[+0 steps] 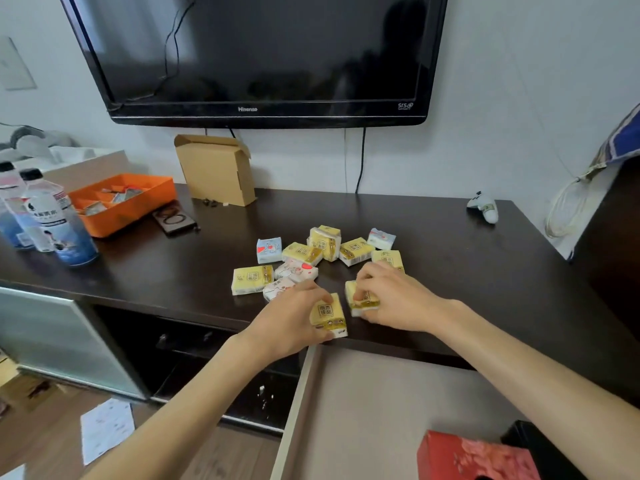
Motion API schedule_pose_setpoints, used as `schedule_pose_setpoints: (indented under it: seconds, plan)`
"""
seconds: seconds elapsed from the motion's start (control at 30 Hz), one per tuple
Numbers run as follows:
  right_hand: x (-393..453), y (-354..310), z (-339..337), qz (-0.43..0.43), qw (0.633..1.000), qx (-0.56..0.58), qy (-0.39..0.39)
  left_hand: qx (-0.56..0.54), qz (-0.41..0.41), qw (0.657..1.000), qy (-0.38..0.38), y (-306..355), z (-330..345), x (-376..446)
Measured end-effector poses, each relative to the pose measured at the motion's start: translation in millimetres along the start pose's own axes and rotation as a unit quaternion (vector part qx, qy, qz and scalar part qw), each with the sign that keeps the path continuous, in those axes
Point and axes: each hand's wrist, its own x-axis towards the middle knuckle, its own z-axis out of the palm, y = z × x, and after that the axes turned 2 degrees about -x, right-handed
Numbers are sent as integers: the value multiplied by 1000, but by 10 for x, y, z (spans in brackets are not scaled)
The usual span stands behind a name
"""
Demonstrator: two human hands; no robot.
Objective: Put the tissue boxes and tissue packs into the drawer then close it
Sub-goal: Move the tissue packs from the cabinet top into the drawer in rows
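Head view catches the pick-up step — both hands down on the dark tabletop (450, 244) at once. Left hand (294, 323) has its fingers (308, 289) curled shut around a yellow tissue pack (329, 315) at the front edge; right hand (391, 299) pinches a second yellow pack (360, 299) just beside it. More packs (311, 258) lie clustered at twelve o'clock from the hands. Drawer (363, 410) stands open at six o'clock, a red tissue box (474, 455) already inside. Next, I'd say — lift both packs clear of the edge, carry them toward six o'clock, drop them onto the bare drawer floor.
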Motion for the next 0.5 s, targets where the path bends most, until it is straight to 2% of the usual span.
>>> schedule_pose_setpoints:
  seconds: [0.1,0.17,0.4,0.5]
  plan:
    - [7,-10,-55,29,998,27,-52,5,11,1000,5,15,-31,-21]
    - [-20,-45,-70,48,997,35,-58,4,20,1000,15,44,-73,-68]
    - [-771,-365,-213,73,988,114,74,-60,54,996,26,155,-62,-621]
    - [-1301,-552,-129,81,980,162,79,-76,61,995,-13,177,128,-900]
